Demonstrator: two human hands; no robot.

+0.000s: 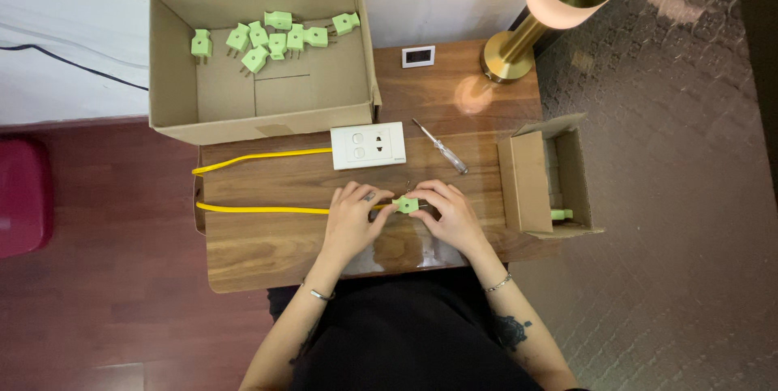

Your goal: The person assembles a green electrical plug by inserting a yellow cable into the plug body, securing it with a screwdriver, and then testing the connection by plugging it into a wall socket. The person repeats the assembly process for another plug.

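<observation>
Both hands meet at the table's (pixel 259 253) front-centre, pinching one green plug (pixel 406 205); left hand (pixel 353 217) w/ fingers curled on plug & yellow cable (pixel 259 209) end; right hand (pixel 448 213) grips its other side; white socket plate (pixel 368 145) just beyond, screwdriver (pixel 439 146) near it; big box (pixel 261 55) w/ more green plugs at back.

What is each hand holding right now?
Left hand: closed on the yellow cable.
Right hand: closed on the green plug.
</observation>
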